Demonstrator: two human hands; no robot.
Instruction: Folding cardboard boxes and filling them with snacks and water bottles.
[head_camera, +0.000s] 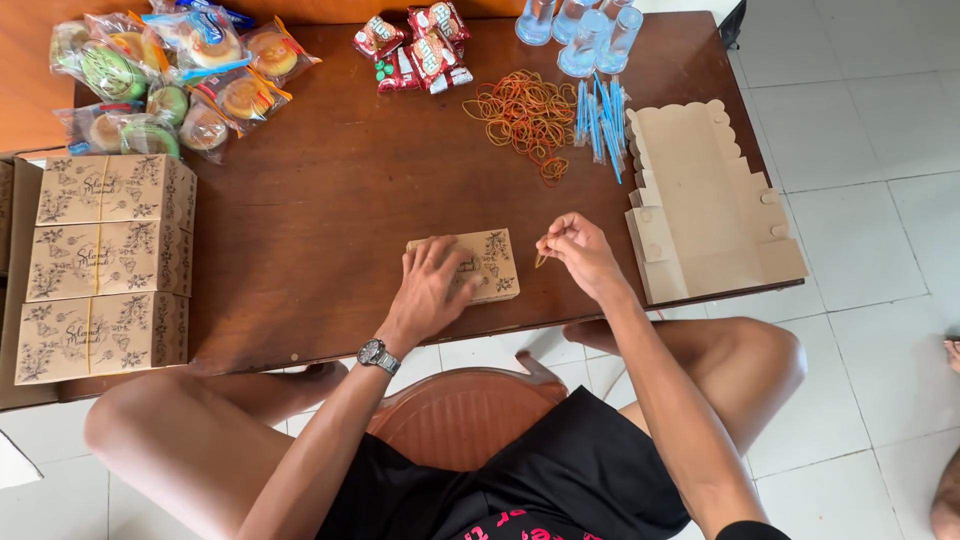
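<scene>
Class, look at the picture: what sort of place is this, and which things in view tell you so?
Probably a home or small workshop table used for packing snack boxes: printed closed boxes, wrapped pastries, flat unfolded cartons and loose rubber bands lie on it.

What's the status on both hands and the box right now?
Left hand flat on the closed printed box. Right hand pinching a rubber band beside it. Nothing blocking.

Wrapped pastries (170, 75), flat cardboard stack (700, 205), blue straws (603, 118)
</scene>
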